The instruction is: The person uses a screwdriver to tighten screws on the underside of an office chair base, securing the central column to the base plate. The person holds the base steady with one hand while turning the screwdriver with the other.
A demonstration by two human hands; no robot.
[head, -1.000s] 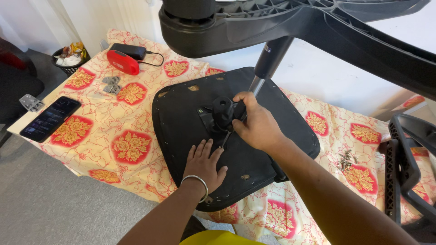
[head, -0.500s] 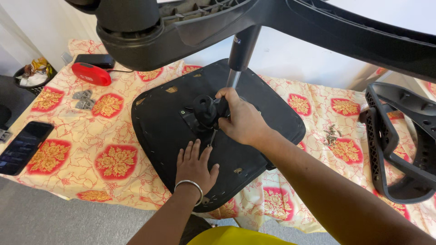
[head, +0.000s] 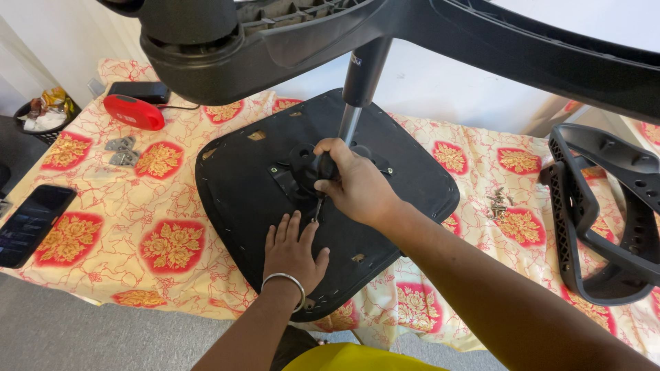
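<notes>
Gripping screwdriver (head: 322, 180) — right hand (head: 354, 182); left hand (head: 292, 251) flat.

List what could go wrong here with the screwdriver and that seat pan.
The right hand drives a screwdriver whose tip sits just above the left hand; a slip could jab the fingers. The seat pan overhangs the table edge, so pressing might tip it. The loose screws could roll off.

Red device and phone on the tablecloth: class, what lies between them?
In the head view, two small grey metal plates lie between the red device and phone.
</notes>
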